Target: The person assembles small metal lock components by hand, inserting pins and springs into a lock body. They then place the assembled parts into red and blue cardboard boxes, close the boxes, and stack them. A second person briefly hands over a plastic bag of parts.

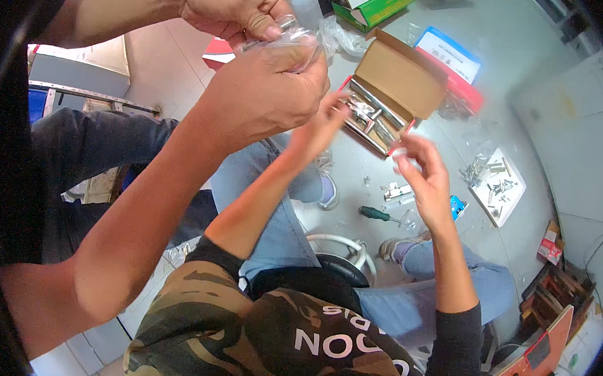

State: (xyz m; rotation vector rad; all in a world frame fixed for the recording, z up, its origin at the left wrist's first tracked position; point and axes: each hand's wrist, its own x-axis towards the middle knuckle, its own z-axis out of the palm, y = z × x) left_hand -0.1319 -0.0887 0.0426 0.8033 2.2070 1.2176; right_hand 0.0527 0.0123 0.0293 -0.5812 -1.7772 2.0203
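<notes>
An open cardboard box (372,149) with a brown lid holds shiny metal fittings (369,116), among them a long chrome bar. My left hand (320,128) is at the box's left end, its fingers smeared by motion over the nearest fittings. At the opposite end, my right hand (425,172) has curved fingers, with a gap between thumb and forefinger; a small pale patch by the fingertips is too blurred to name. To the left, another person's two hands (267,81) grip a crumpled clear plastic bag (294,39) above my left forearm.
A white tray (514,203) of small metal parts lies at right. On the floor are a dark green-handled screwdriver (375,213) and a metal bracket (397,192). Green (377,13) and blue-red boxes (454,59) stand behind. My knees flank a white stool frame (343,241).
</notes>
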